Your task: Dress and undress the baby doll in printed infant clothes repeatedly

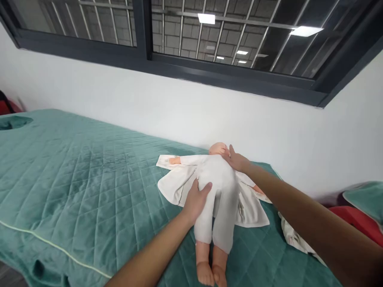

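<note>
A: Where is the doll (220, 173)?

B: Lying stretched out between the two hands, on the green quilted cover (104, 179). Its head (217, 148) is farthest off, just beyond the right hand (237, 161), and its bare feet (204, 273) are on the near side of the left hand (196, 203).

A: What is that right hand doing?

B: It's open and laid at the doll's shoulder, right beside the head, with the fingers spread and not wrapped around anything.

A: And the left?

B: It's against the doll's hip, thumb held apart from the fingers. I can't tell whether it's pinching the cloth there, as the fingers' undersides are hidden.

A: What about the clothing?

B: White trousers (224, 215) cover the legs, just right of the left hand. A white garment (172, 185) fans out on both sides of the body, with one flap beyond and left of that hand.

A: Anything near the right arm?

B: A patterned cloth (295, 235) lies partly under the line of the right forearm, and something red (356, 219) shows on the forearm's far side. Past both hands is a white wall (179, 103), with a dark-framed window (239, 79) above it.
</note>
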The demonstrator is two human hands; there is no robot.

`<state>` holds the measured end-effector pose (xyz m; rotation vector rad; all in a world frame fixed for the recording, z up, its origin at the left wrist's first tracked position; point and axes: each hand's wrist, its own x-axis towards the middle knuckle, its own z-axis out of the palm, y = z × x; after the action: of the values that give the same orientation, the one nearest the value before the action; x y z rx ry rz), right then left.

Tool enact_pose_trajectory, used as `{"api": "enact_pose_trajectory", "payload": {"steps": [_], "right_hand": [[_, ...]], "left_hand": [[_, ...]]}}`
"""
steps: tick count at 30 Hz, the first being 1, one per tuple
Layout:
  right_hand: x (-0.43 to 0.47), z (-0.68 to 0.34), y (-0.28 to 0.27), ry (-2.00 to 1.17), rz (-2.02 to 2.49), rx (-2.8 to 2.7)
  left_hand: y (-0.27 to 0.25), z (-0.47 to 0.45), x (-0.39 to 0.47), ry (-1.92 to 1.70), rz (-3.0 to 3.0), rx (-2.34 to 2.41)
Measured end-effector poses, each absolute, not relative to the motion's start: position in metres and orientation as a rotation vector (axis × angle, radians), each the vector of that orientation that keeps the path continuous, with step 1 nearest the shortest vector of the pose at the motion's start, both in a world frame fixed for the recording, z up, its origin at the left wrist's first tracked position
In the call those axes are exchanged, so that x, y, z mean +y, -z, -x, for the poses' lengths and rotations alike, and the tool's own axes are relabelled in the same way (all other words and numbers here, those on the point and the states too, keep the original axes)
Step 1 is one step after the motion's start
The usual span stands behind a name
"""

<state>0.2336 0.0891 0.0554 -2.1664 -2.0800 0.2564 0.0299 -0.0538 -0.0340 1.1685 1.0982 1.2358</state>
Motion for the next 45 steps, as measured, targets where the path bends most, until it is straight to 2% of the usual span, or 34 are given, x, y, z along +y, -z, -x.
{"api": "enact_pose_trajectory", "payload": {"steps": [3,6,8,10,13,18,23,29,33,45], "right_hand": [[0.089,-0.210,-0.077,0.119,2.103,-2.425],[0.089,-0.168,-0.081,0.233,1.883,-2.593],[0.088,-0.139,-0.070,0.249,1.735,-2.699],[0.089,-0.114,-0.052,0.225,1.653,-2.781],[0.093,-0.093,-0.027,0.158,1.631,-2.846],[0.103,-0.092,-0.015,0.108,1.589,-2.867],[0.100,-0.113,-0.024,0.073,1.496,-2.864],[0.085,-0.150,-0.033,-0.101,1.395,-2.866],[0.081,-0.160,-0.027,-0.160,1.320,-2.858],[0.075,-0.150,-0.020,0.083,1.519,-2.874]], "left_hand": [[0.038,-0.027,-0.046,-1.270,-1.327,1.267],[0.040,-0.017,-0.023,-1.379,-1.694,1.539],[0.042,-0.009,-0.004,-1.296,-2.040,1.669],[0.048,-0.004,0.012,-1.044,-2.261,1.782],[0.058,-0.001,0.023,-0.755,-2.294,1.977],[0.065,-0.001,0.026,-0.711,-2.231,2.066],[0.064,0.003,0.034,-0.852,-2.040,2.120],[0.069,0.018,0.039,-1.420,-1.511,2.075],[0.072,0.021,0.038,-1.480,-1.463,2.018],[0.074,0.025,0.040,-1.637,-1.254,1.971]]}}
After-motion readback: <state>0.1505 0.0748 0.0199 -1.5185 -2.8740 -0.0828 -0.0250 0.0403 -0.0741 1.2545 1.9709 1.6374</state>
